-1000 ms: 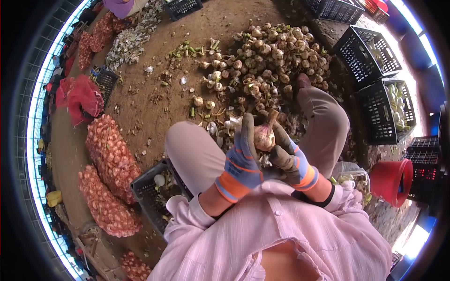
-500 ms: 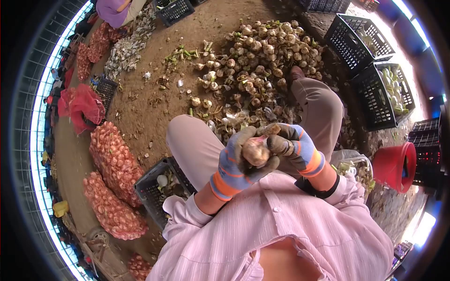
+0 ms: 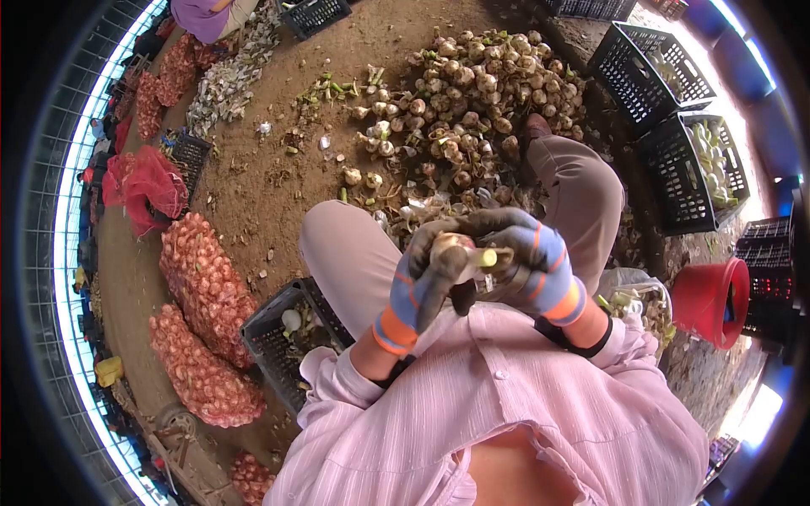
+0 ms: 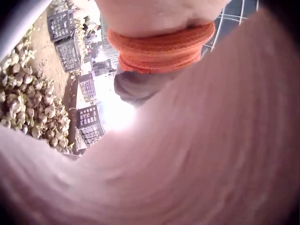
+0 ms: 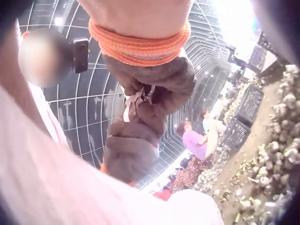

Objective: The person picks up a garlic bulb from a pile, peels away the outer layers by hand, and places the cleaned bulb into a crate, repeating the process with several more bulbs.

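A garlic bulb (image 3: 449, 246) with a pale cut stem end sits in the gloved left hand (image 3: 415, 282), whose fingers and thumb curl round it. Beside the stem, the gloved right hand (image 3: 544, 261) has curled fingers pinching papery skin. Seen from the right wrist, loose skin (image 5: 135, 104) stretches between the right hand (image 5: 154, 82) and the left hand (image 5: 131, 152). In the left wrist view pink cloth covers most of the scene, and only a dark part of the left hand (image 4: 136, 86) shows below its orange cuff.
A garlic heap (image 3: 498, 76) lies on the ground ahead, near the right foot. Black crates (image 3: 675, 181) and a red bucket (image 3: 711, 304) stand at the right. Another crate (image 3: 274, 337) and filled net bags (image 3: 207, 287) are at the left; another person (image 3: 200, 18) sits far left.
The bulb has been turned so its stem end now points right, toward the right hand. The right hand has shifted slightly, and skin now hangs at its fingertips.
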